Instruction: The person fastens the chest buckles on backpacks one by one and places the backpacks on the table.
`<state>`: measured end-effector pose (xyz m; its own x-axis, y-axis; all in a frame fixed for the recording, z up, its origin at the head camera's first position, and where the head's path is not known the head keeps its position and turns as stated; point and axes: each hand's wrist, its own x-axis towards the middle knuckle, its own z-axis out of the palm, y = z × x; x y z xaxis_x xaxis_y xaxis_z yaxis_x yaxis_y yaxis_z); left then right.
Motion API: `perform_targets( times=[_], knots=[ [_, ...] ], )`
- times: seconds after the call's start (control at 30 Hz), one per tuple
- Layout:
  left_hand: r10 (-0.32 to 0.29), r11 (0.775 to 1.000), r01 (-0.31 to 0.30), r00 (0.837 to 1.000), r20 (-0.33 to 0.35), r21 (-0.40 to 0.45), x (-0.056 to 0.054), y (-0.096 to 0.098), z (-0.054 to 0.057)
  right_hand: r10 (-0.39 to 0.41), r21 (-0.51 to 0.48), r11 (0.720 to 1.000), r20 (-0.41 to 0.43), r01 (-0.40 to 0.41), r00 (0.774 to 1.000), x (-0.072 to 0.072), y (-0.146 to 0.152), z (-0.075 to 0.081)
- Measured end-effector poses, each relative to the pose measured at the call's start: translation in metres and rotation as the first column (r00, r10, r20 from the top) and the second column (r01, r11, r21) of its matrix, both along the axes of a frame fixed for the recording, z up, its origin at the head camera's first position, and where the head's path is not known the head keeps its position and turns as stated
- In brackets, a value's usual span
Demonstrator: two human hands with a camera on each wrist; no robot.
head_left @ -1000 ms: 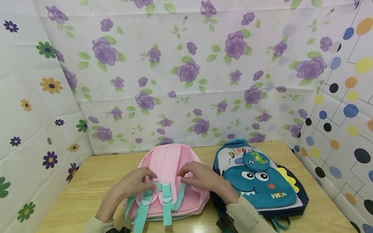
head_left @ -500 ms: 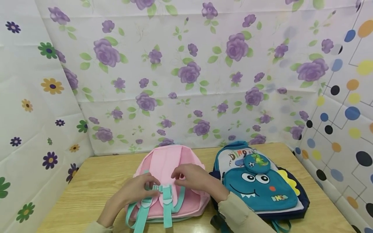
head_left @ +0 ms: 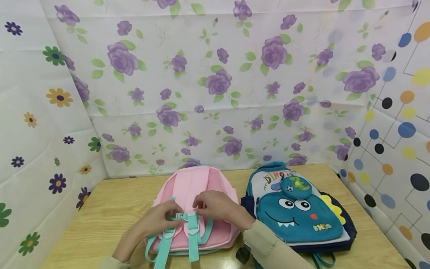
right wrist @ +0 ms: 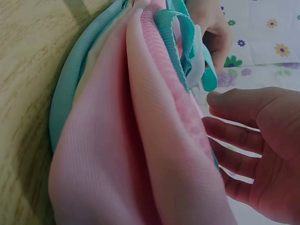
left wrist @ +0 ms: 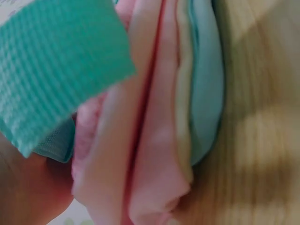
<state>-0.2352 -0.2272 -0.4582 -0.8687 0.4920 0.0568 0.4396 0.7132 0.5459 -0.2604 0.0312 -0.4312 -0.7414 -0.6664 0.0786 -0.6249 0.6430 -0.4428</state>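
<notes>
A pink backpack (head_left: 191, 183) lies with its strap side up on the table, its teal webbing straps (head_left: 193, 246) hanging toward the front. My left hand (head_left: 152, 220) pinches a teal strap beside the small buckle (head_left: 181, 216) at the middle of the bag. Just right of that buckle, my right hand (head_left: 216, 205) hovers with loosely bent fingers. In the right wrist view, the right hand (right wrist: 262, 145) has its fingers spread beside the pink fabric (right wrist: 154, 112), the thumb close to the straps. The left wrist view shows a wide teal strap (left wrist: 65, 65) in front of the bag's side.
A blue dinosaur backpack (head_left: 302, 220) with a round pouch (head_left: 296, 186) stands close on the right. The wooden table (head_left: 111, 209) ends at a flowered cloth (head_left: 201, 93) behind, with patterned cloths on both sides.
My right hand has moved left and slightly down, toward the buckle. My left hand has shifted a little to the right and closed in on the strap beside it.
</notes>
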Motion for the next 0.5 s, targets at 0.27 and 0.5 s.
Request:
perform_targets(
  times=[0.27,0.5],
  knots=[
    [0.017,1.0,-0.018,0.997,-0.07,-0.01,-0.003,0.003,-0.009,-0.009,-0.009,1.0,0.052,0.01,0.999,0.0,0.0,-0.002],
    [0.04,0.999,-0.041,0.996,-0.079,-0.019,-0.003,0.003,-0.014,0.074,-0.041,0.997,0.13,-0.069,0.989,0.002,0.001,-0.002]
  ],
)
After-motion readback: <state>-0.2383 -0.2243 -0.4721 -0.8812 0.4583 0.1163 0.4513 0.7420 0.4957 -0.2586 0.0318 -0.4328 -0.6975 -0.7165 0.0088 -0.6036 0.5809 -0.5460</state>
